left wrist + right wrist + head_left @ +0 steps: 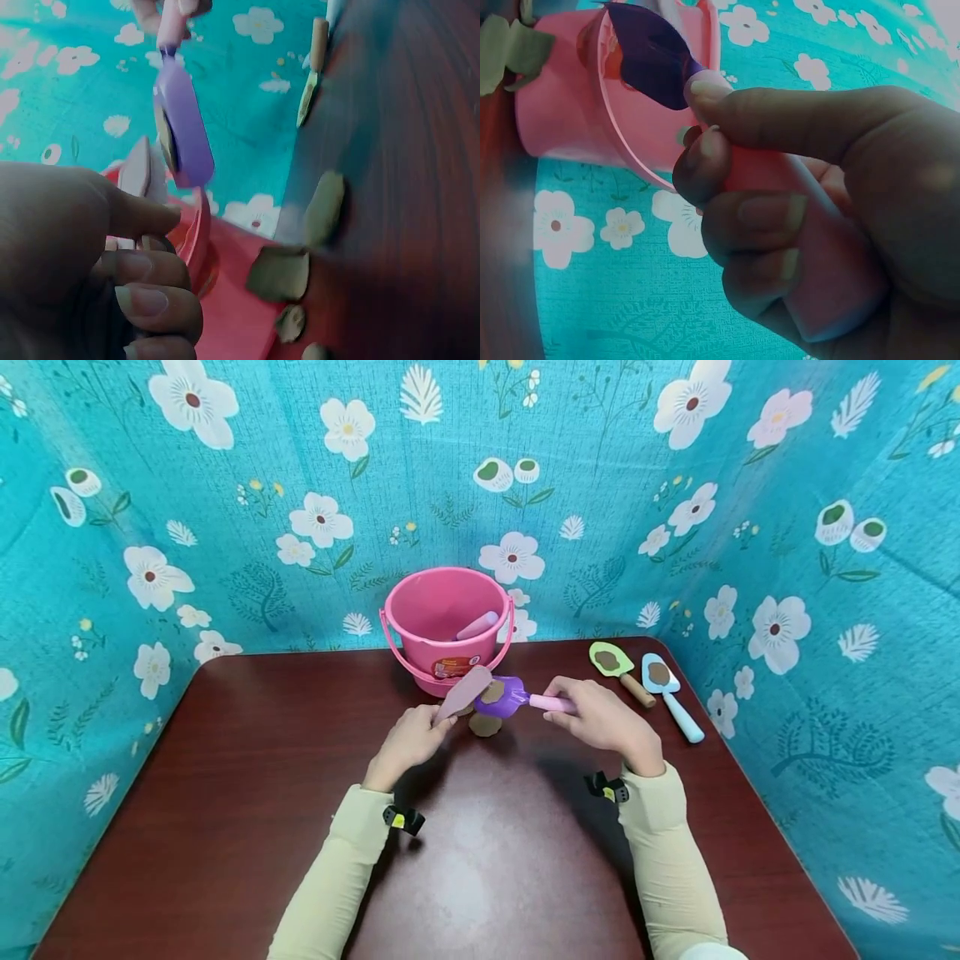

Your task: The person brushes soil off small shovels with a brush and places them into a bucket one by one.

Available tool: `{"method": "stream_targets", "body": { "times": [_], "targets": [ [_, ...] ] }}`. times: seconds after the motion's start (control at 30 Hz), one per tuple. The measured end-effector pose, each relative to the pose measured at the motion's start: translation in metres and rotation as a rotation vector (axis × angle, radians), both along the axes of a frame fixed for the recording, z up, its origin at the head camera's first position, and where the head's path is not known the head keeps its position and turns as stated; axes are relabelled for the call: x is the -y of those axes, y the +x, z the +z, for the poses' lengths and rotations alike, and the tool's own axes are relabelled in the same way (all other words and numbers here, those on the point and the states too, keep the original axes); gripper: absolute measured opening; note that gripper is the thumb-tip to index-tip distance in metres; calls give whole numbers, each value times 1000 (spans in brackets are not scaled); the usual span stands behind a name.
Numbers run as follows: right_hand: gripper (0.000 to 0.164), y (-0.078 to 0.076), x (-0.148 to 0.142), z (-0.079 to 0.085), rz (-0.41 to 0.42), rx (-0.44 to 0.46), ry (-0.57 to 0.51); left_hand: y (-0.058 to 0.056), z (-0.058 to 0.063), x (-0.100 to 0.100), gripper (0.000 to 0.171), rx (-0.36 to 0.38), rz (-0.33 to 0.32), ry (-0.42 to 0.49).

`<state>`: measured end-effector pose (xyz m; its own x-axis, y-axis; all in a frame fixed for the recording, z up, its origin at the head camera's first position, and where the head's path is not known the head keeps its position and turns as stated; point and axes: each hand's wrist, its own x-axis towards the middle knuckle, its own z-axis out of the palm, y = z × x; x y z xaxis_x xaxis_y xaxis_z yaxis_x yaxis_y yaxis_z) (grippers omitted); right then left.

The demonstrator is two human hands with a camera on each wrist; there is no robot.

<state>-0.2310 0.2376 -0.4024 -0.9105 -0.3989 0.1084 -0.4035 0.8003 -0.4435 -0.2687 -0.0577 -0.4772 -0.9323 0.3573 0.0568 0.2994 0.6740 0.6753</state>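
Observation:
In the head view my left hand (408,743) pinches a flat mauve paddle-shaped tool (463,693) in front of the pink bucket (431,653). My right hand (596,714) grips the pink handle (832,277) of a small purple shovel (510,696). A brown piece (492,692) lies on the shovel's blade, and the mauve tool's end is close beside it. Below the blade, a brown piece (486,725) rests on the table. The left wrist view shows several such brown pieces (279,274) near the bucket.
A lilac handle (477,625) leans inside the bucket. At the back right lie a green trowel (611,660) with a wooden handle and a light blue trowel (681,714), each with a brown patch on its blade. Flowered blue cloth (450,510) surrounds the dark red table (225,827).

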Motion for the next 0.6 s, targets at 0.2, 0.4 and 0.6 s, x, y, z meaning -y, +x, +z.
{"method": "stream_targets", "body": {
  "times": [0.2, 0.4, 0.6],
  "targets": [
    [24, -2, 0, -1, 14, -9, -7, 3, 11, 3, 29, -12, 20, 40],
    [25, -2, 5, -3, 22, 4, -27, 11, 17, -9, 29, 19, -116, 165],
    [23, -1, 8, -4, 28, -3, -66, 18, 15, -20, 28, 45, -196, 212]
  ]
}}
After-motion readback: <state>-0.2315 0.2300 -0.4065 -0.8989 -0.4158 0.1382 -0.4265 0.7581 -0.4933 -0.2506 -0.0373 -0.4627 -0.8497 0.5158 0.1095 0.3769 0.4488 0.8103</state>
